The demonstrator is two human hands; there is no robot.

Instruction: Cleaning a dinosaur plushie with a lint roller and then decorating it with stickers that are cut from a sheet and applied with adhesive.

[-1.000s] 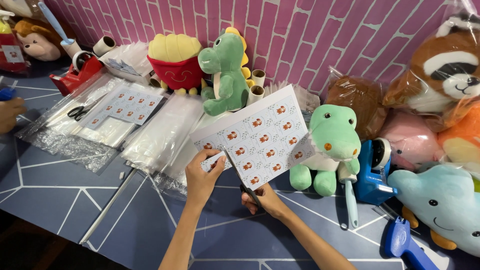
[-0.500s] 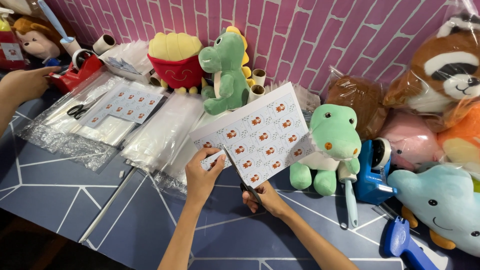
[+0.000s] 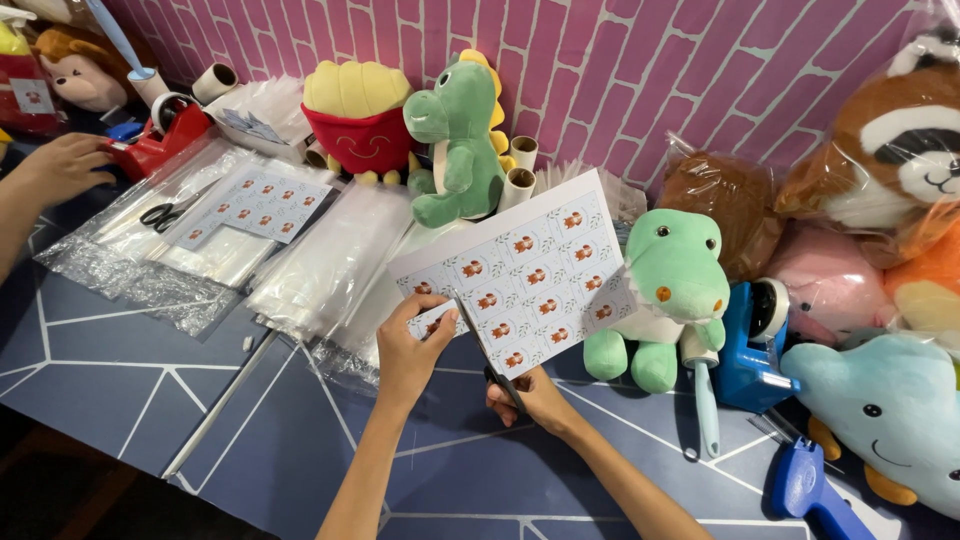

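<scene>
The left hand (image 3: 405, 345) pinches the near corner of a printed sticker sheet (image 3: 520, 275) and holds it tilted up off the surface (image 3: 180, 400), which keeps the paper taut and gives the blades room beneath it. The right hand (image 3: 530, 395) has its fingers clenched through the handles of a pair of scissors (image 3: 485, 345), whose blades run up into the sheet's lower edge between two rows of stickers, apparently so the cut follows the gap. Just right of the sheet sits a light green plush crocodile (image 3: 670, 290), with a blue tape dispenser (image 3: 750, 345) beside it. Clear plastic bags (image 3: 320, 265) lie fanned out to the left, within easy reach. Far left, another person's hand (image 3: 60, 165) rests near a red tape dispenser (image 3: 160, 140).
</scene>
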